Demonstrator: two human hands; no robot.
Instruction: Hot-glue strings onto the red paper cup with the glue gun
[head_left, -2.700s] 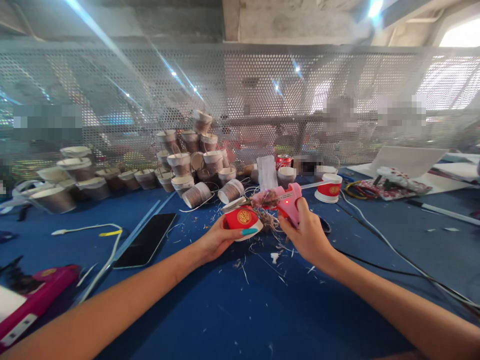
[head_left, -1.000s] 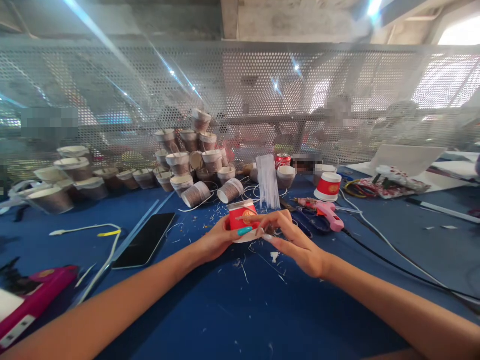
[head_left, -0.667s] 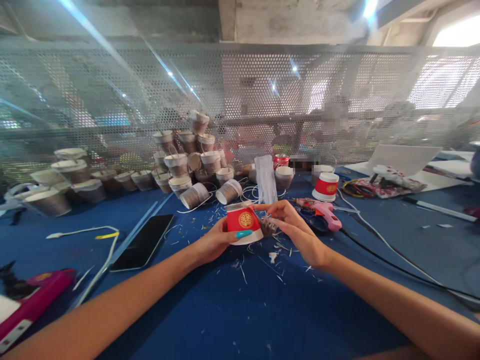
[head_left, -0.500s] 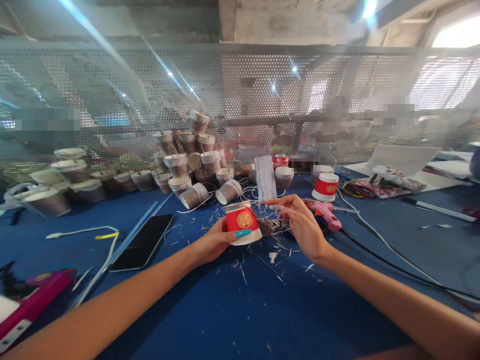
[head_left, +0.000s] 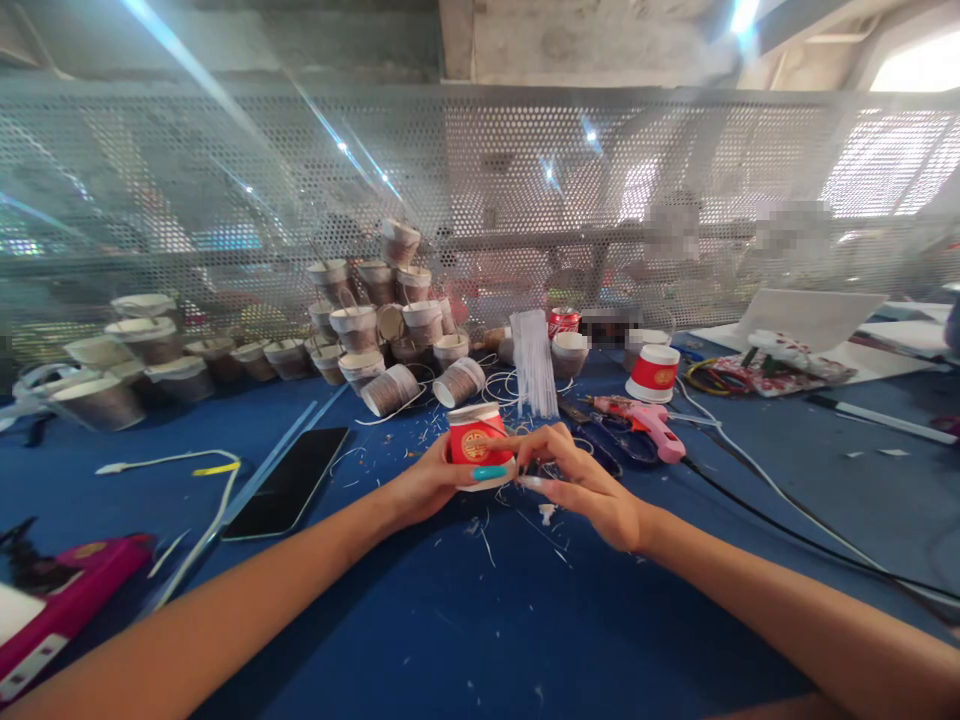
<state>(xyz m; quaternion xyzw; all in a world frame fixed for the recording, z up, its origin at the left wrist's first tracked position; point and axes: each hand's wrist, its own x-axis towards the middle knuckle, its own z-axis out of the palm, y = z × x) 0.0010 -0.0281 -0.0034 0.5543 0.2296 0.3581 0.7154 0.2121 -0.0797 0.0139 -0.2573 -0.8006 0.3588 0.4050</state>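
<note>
A small paper cup (head_left: 461, 425) with a red wrap and a round gold emblem is held above the blue table. My left hand (head_left: 424, 485) is closed around its left side, the teal-nailed thumb lying across the lower front. On the other side, my right hand (head_left: 581, 485) rests its index finger on the red wrap. The right thumb is apart from that finger, close to the cup's lower right edge. Other right fingers are bent and partly hidden. Just beyond this hand lie dark-handled scissors (head_left: 604, 440) and a pink glue gun (head_left: 652, 425).
Brown cups (head_left: 352, 330) with pale rims are piled at the back left. A bundle of white strips (head_left: 534, 360) stands by a red can (head_left: 562, 320). Another red-wrapped cup (head_left: 654, 373) stands right. A phone (head_left: 289, 485) lies left; a cable (head_left: 765, 510) crosses the right side.
My right hand has come down and left, and its index finger now touches the cup. The cup has turned slightly in my left hand, moving its emblem left. The scissors show more.
</note>
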